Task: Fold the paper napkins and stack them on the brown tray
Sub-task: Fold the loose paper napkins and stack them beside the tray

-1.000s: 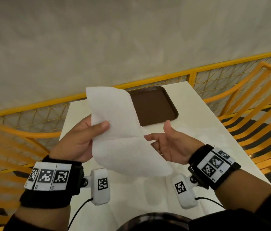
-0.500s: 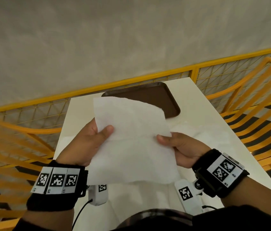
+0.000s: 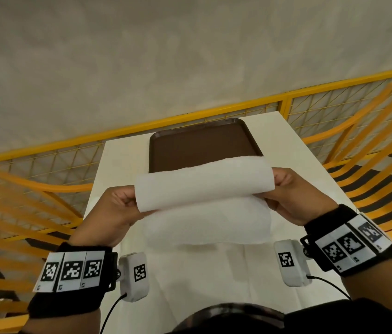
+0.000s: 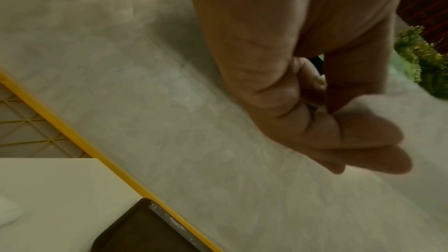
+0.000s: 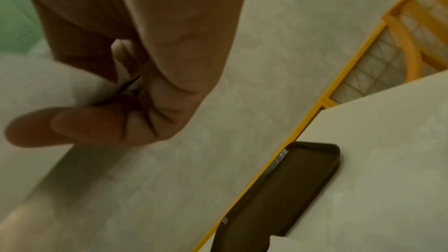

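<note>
A white paper napkin [image 3: 204, 189] hangs in the air over the near half of the white table [image 3: 122, 150], its top half curled over toward me in a soft roll. My left hand [image 3: 117, 208] pinches its left edge; my right hand [image 3: 284, 194] pinches its right edge. The left wrist view has thumb and fingers [image 4: 351, 131] closed on the napkin [image 4: 392, 110]. In the right wrist view the fingers [image 5: 72, 125] pinch the napkin [image 5: 48, 83]. The brown tray [image 3: 199, 145] lies bare at the table's far end, just beyond the napkin, also visible as tray [image 4: 135, 233] and tray [image 5: 290, 179].
A yellow mesh railing [image 3: 238, 104] runs along the table's far edge, before a grey wall. Yellow slatted benches [image 3: 21, 213] flank the table on the left and right [image 3: 378, 150]. More white paper lies on the table below the held napkin [image 3: 209, 273].
The napkin was held flat and upright; its top edge has since been brought down toward me, making a rolled fold. Both hands moved apart to the napkin's side edges and now pinch them.
</note>
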